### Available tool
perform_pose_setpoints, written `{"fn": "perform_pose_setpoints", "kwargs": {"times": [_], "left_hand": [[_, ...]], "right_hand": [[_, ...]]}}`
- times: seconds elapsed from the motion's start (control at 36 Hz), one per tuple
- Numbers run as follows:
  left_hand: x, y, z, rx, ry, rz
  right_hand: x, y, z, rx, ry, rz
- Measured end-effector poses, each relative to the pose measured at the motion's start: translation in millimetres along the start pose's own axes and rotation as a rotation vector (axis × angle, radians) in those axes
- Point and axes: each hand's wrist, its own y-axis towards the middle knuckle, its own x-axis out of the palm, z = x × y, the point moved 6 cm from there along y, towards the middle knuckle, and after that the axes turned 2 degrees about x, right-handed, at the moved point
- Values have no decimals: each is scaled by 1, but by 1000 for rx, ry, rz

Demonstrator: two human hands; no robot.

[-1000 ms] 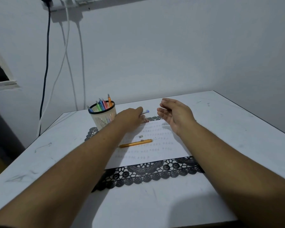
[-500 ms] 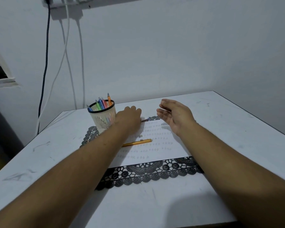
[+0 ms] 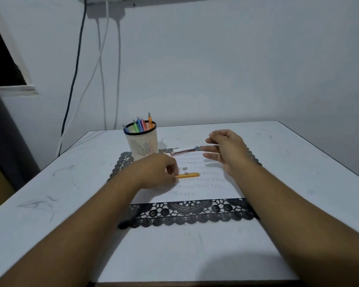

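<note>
L hand (image 3: pixel 160 170): mid-frame, fingers curled, pinching left end of orange pen (image 3: pixel 188 175). Pen flat on printed sheet (image 3: pixel 205 189), frame centre, over black lace mat (image 3: pixel 187 214). R hand (image 3: pixel 226 151): right of centre, above sheet, fingers loose, part-spread, holding nothing. Pale pen (image 3: pixel 183 151) just left of R fingertips; contact unclear. Mesh pen cup (image 3: pixel 142 145) at sheet's upper left.

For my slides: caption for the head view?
Left hand touches an orange pen on the paper; right hand hovers open.
</note>
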Motion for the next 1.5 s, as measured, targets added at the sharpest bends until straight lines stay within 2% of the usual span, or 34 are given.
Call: {"fn": "perform_pose_setpoints", "kwargs": {"times": [0.14,0.28,0.44,0.69,1.14,1.5], "left_hand": [[8,-3,-3,45,-9,23],[-3,-10,-22,31,-261,146],[-8,-13,-33,60,-548,250],[-11,-16,-28,76,-566,357],[-10,-18,-19,99,-614,356],[-10,-17,-18,112,-644,349]], "right_hand": [[5,-1,0,-37,-48,4],[12,-5,-4,-95,-61,1],[25,-12,-12,-150,33,-11],[37,-23,-21,-243,95,-48],[32,-26,-26,-304,90,-2],[40,-31,-21,-315,51,-50]]}}
